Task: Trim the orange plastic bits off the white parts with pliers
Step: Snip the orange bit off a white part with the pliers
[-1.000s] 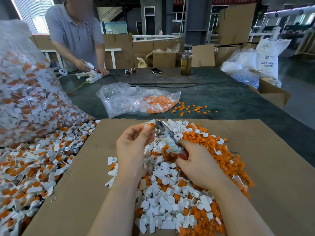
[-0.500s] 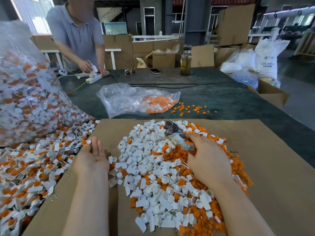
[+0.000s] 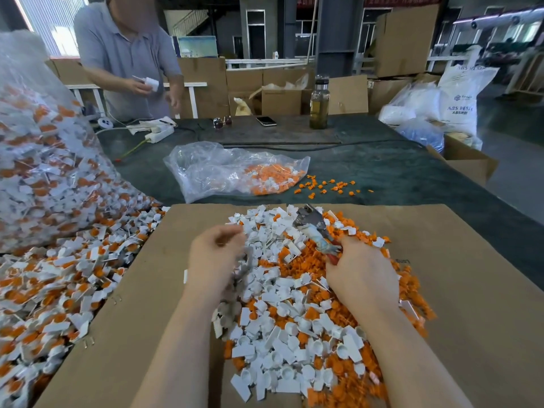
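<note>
A heap of white parts (image 3: 282, 319) mixed with cut orange bits (image 3: 312, 254) lies on a cardboard sheet (image 3: 456, 290). My right hand (image 3: 363, 278) grips the handles of the pliers (image 3: 312, 226), whose metal jaws point up and left over the heap. My left hand (image 3: 216, 254) hovers over the heap's left edge, blurred by motion, its fingers curled; whether it holds a part is hidden. Untrimmed white-and-orange parts (image 3: 59, 284) spill across the table at the left.
A big clear bag of untrimmed parts (image 3: 44, 172) towers at the left. A smaller bag with orange bits (image 3: 223, 169) and loose bits (image 3: 323, 185) lie beyond the cardboard. Across the table stands a person (image 3: 126, 54); a bottle (image 3: 319, 103), a phone (image 3: 265, 121) and boxes (image 3: 465, 163) sit farther off.
My left hand left the pliers, reached to the untrimmed pile at the left, then swung back over the middle heap. My right hand with the pliers shifted slightly right.
</note>
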`<state>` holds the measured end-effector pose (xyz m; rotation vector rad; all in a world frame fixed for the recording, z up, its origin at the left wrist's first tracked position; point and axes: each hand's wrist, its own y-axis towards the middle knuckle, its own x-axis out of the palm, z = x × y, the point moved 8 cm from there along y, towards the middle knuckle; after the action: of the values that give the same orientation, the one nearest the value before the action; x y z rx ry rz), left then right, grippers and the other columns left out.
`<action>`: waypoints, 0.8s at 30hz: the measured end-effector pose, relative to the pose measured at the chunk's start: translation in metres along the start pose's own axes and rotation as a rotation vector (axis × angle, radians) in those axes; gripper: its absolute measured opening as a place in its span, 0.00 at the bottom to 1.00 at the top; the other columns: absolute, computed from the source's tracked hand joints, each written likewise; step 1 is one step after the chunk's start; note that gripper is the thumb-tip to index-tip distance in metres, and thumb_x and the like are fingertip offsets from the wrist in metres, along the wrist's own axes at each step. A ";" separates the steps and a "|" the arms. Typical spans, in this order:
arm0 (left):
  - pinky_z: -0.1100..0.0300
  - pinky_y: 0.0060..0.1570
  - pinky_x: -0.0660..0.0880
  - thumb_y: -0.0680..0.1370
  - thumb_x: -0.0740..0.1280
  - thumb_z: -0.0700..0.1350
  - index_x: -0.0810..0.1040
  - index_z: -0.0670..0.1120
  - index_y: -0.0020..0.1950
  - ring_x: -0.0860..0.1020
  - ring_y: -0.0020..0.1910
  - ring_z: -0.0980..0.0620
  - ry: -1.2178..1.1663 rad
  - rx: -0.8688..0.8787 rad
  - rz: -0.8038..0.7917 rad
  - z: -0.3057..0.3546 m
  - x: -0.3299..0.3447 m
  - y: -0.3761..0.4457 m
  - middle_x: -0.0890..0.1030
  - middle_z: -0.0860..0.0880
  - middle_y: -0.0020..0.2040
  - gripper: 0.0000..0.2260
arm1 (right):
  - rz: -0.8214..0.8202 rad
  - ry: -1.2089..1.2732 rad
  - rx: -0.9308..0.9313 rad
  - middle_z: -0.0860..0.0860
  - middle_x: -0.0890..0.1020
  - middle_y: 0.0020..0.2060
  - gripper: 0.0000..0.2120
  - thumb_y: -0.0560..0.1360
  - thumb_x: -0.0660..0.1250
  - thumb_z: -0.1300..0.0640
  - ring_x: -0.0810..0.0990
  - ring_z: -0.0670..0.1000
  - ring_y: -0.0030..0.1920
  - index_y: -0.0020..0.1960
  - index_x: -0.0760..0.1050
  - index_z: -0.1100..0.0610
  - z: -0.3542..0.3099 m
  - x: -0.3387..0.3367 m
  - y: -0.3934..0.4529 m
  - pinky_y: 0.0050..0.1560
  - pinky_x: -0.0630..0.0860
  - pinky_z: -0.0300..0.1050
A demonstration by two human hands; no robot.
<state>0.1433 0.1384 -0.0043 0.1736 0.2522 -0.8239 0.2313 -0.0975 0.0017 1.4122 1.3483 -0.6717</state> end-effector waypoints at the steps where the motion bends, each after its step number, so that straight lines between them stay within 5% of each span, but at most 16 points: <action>1: 0.63 0.45 0.73 0.78 0.70 0.47 0.82 0.58 0.50 0.79 0.49 0.58 0.156 0.066 -0.062 0.003 0.014 -0.001 0.82 0.58 0.51 0.05 | -0.005 -0.018 0.014 0.43 0.71 0.30 0.07 0.77 0.64 0.46 0.71 0.42 0.28 0.46 0.70 0.48 0.001 0.001 0.000 0.23 0.65 0.37; 4: 0.53 0.58 0.74 0.78 0.69 0.55 0.81 0.55 0.60 0.76 0.58 0.49 0.640 0.178 -0.163 -0.001 0.042 -0.003 0.77 0.50 0.59 0.12 | -0.016 -0.061 0.044 0.43 0.70 0.30 0.07 0.77 0.64 0.47 0.70 0.43 0.28 0.44 0.69 0.47 0.005 0.002 -0.001 0.22 0.62 0.37; 6: 0.51 0.62 0.71 0.79 0.67 0.57 0.79 0.55 0.65 0.73 0.63 0.47 0.725 0.208 -0.202 -0.002 0.050 -0.005 0.75 0.49 0.61 0.16 | -0.025 -0.087 0.031 0.43 0.71 0.30 0.09 0.77 0.65 0.49 0.70 0.43 0.28 0.41 0.67 0.47 0.004 0.004 -0.001 0.22 0.62 0.37; 12: 0.62 0.47 0.67 0.77 0.71 0.51 0.82 0.55 0.56 0.71 0.45 0.59 0.562 0.305 -0.179 0.005 0.051 -0.006 0.74 0.56 0.48 0.09 | -0.061 -0.111 -0.030 0.44 0.69 0.36 0.07 0.77 0.66 0.48 0.71 0.44 0.32 0.53 0.73 0.48 -0.001 0.009 -0.001 0.25 0.65 0.37; 17: 0.66 0.45 0.69 0.77 0.72 0.50 0.83 0.53 0.56 0.76 0.46 0.59 0.491 0.346 -0.125 0.010 0.049 -0.007 0.81 0.56 0.50 0.09 | -0.031 -0.095 -0.035 0.46 0.76 0.46 0.13 0.77 0.66 0.47 0.72 0.46 0.35 0.60 0.73 0.50 -0.003 0.005 -0.002 0.24 0.61 0.36; 20: 0.76 0.39 0.65 0.79 0.68 0.48 0.83 0.54 0.57 0.76 0.42 0.66 0.428 0.361 -0.076 0.014 0.046 -0.008 0.82 0.60 0.47 0.08 | 0.014 -0.079 -0.034 0.46 0.77 0.44 0.14 0.77 0.66 0.45 0.71 0.46 0.33 0.60 0.73 0.49 -0.004 0.000 -0.003 0.24 0.62 0.37; 24: 0.73 0.41 0.72 0.79 0.68 0.47 0.80 0.59 0.51 0.77 0.45 0.69 0.239 0.306 -0.081 0.013 0.043 -0.009 0.81 0.64 0.43 0.06 | 0.035 0.029 0.011 0.42 0.73 0.37 0.14 0.76 0.65 0.43 0.72 0.44 0.31 0.58 0.72 0.48 -0.002 -0.004 -0.001 0.24 0.69 0.38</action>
<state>0.1669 0.0993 -0.0045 0.5538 0.3585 -0.9206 0.2288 -0.0972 0.0058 1.4560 1.3415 -0.6387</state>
